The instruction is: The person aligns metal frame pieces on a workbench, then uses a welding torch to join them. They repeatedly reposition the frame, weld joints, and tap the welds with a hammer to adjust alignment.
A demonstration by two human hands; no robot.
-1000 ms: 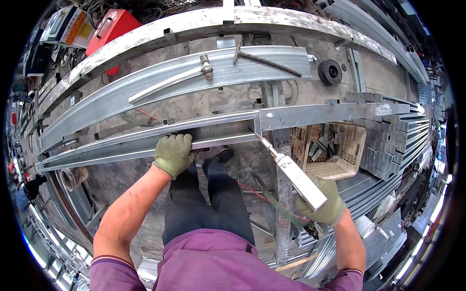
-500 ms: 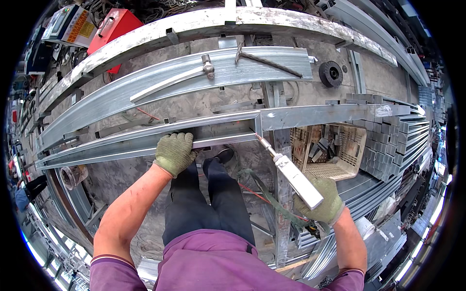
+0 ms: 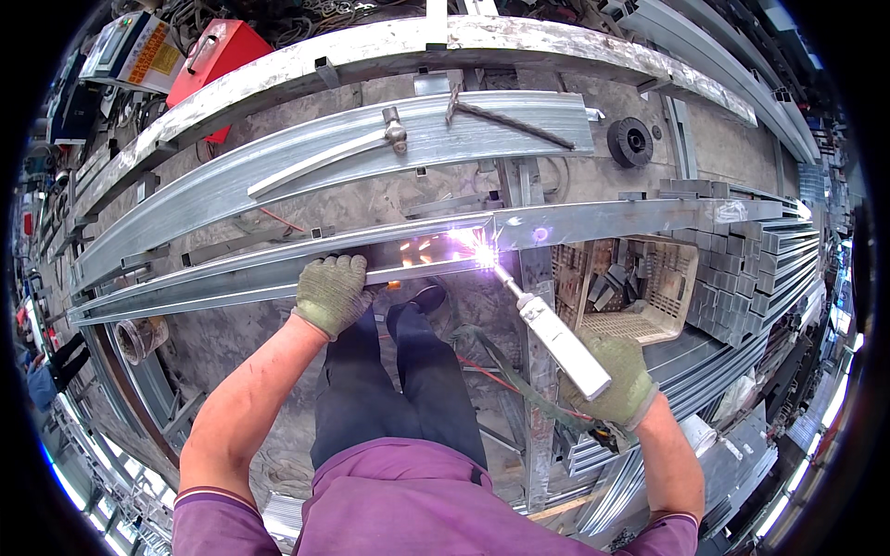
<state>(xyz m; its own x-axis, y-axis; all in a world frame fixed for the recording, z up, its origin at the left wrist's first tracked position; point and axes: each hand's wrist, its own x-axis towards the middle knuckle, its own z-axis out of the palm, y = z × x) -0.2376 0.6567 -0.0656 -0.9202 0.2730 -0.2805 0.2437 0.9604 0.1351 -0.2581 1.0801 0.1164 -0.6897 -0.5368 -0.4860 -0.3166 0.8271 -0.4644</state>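
Note:
My right hand (image 3: 616, 378), in a green knit glove, is closed round a white welding torch (image 3: 565, 345) with a slim metal nozzle. The nozzle tip points up and left at the corner of a steel channel frame (image 3: 408, 274), where a bright white-violet arc (image 3: 482, 252) burns and orange sparks fly leftward. Gloved as well, my left hand (image 3: 332, 293) grips the near edge of the frame, left of the arc, its fingers bent over the rim. From the joint, a flat steel bar (image 3: 612, 221) runs to the right. The torch's far side and the palm behind it are hidden.
Beyond the frame, a wide steel channel (image 3: 324, 153) carries a hammer (image 3: 394, 130) and a dark rod with a crosspiece (image 3: 510, 124). A beige crate (image 3: 649, 320) holds metal offcuts, beside stacked square tubes (image 3: 742, 264). A black spool (image 3: 630, 142) lies on the floor; a hose (image 3: 501, 366) hangs near my legs.
An arc has lit at the torch tip, throwing sparks and a violet glow over the corner. The torch has shifted very slightly; my left hand stays where it was.

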